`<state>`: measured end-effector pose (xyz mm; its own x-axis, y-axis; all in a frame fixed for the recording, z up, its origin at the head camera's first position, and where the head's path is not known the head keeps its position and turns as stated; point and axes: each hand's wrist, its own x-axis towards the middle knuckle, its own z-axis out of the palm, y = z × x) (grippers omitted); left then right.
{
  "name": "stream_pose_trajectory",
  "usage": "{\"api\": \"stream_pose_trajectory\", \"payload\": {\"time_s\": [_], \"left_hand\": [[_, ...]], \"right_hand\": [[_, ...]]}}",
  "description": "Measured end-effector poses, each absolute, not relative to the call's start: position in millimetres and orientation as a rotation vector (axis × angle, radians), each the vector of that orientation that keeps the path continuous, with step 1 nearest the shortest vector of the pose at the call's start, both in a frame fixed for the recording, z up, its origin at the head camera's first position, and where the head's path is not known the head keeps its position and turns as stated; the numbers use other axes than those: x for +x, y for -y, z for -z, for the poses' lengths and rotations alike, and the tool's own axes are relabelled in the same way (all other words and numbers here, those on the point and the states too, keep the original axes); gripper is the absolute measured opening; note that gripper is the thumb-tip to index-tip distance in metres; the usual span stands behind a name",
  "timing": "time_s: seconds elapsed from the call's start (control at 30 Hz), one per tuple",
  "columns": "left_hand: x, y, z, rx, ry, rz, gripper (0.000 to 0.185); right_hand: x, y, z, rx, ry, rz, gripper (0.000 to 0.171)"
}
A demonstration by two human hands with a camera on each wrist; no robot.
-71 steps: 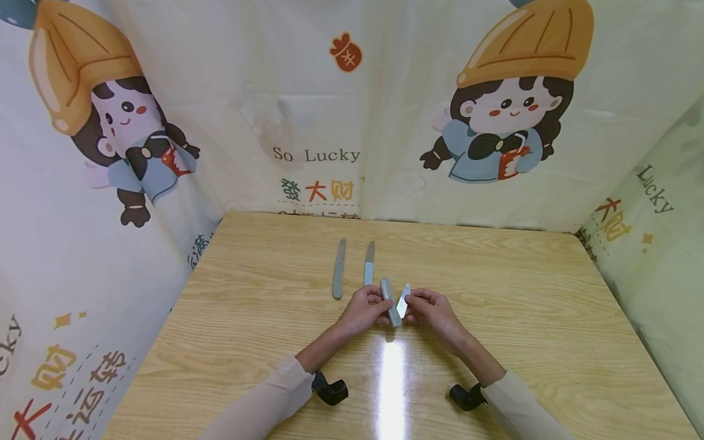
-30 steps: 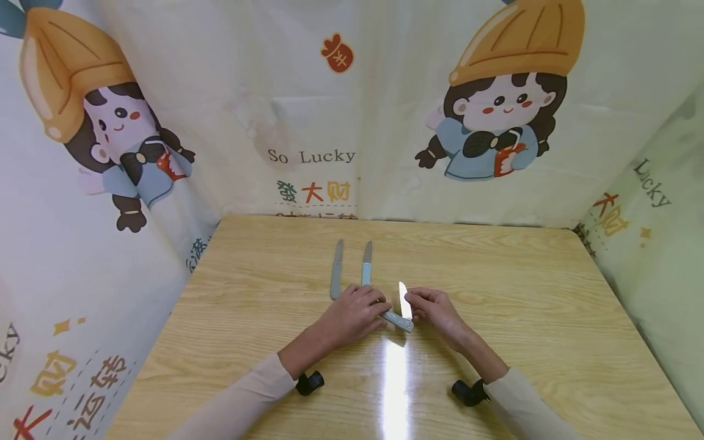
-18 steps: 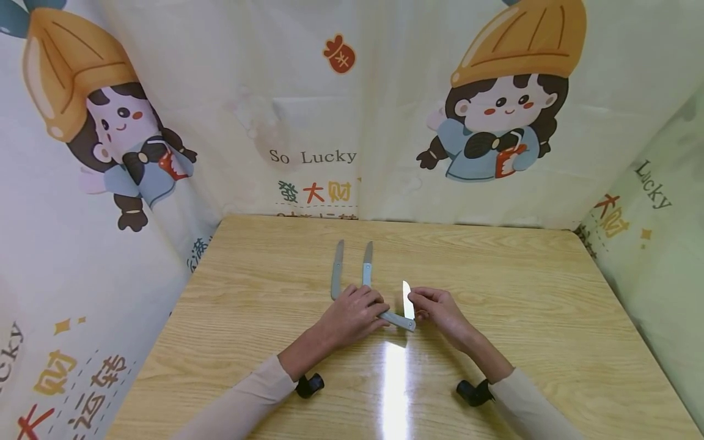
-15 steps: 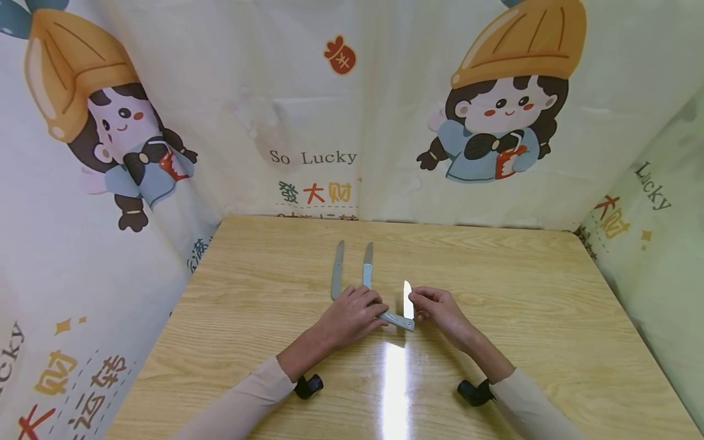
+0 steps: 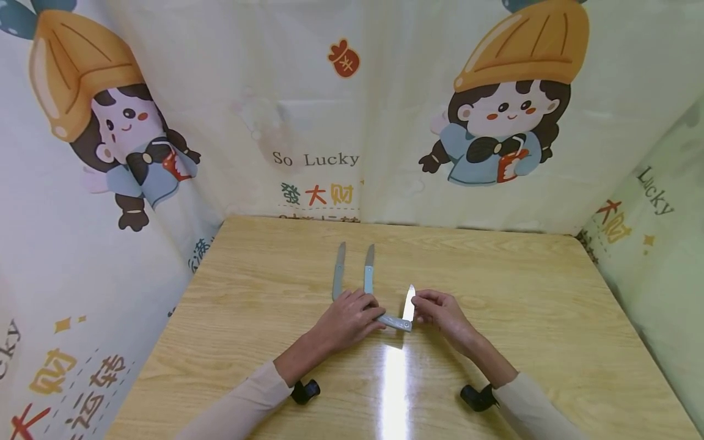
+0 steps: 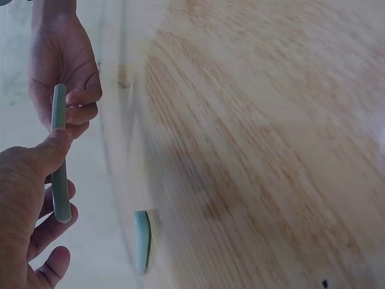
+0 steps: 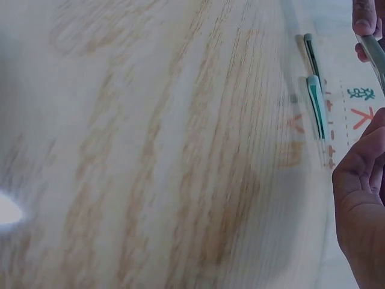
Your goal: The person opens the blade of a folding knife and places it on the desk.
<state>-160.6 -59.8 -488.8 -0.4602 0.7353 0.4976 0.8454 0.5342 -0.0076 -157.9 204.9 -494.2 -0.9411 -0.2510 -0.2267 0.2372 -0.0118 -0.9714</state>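
A grey-handled folding knife (image 5: 395,322) is held above the wooden table between both hands, its blade at roughly a right angle to the handle. My left hand (image 5: 349,319) grips the handle from the left, thumb pressed along it in the left wrist view. On the other side, my right hand (image 5: 447,316) pinches the bright blade (image 5: 409,304) between thumb and fingers. Behind the left hand lie two more knives, blades out and pointing away: one grey-handled (image 5: 338,276), one pale-blue-handled (image 5: 369,276). The left hand overlaps the blue handle's near end in the head view.
The wooden table (image 5: 495,275) meets a printed curtain (image 5: 396,122) at its back edge, and more curtain hangs at both sides. Black wrist cameras sit under the left sleeve (image 5: 258,391) and right sleeve (image 5: 528,397). A bright light reflection crosses the table's front middle.
The left hand has shifted its grip over the handle, turning it from steep to nearly level. The angle between blade and handle has widened from a narrow V. Both loose knives stay put.
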Motion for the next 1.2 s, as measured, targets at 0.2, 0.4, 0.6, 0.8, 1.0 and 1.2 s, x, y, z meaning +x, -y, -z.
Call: {"api": "stream_pose_trajectory", "payload": {"time_s": [0.2,0.4,0.6,0.8,1.0,1.2], "left_hand": [[-160,60,491,-1.278,2.303,0.317,0.027],[-159,61,491,-1.262,2.297,0.318,0.025],[-158,63,495,-1.24,2.312,0.349,0.023],[-157,65,497,-1.23,2.322,0.392,0.023],[-155,67,499,-1.208,2.306,0.395,0.022],[-153,68,499,-1.181,2.305,0.403,0.023]], "right_hand": [[-156,-207,494,0.008,-1.941,2.031,0.035],[-155,-207,495,0.009,-1.947,2.053,0.033],[-155,-206,499,0.012,-1.9,2.091,0.03],[-154,-206,500,-0.004,-1.816,2.144,0.024],[-153,-205,500,0.008,-1.772,2.159,0.021],[-153,-204,502,0.032,-1.755,2.165,0.019]]}}
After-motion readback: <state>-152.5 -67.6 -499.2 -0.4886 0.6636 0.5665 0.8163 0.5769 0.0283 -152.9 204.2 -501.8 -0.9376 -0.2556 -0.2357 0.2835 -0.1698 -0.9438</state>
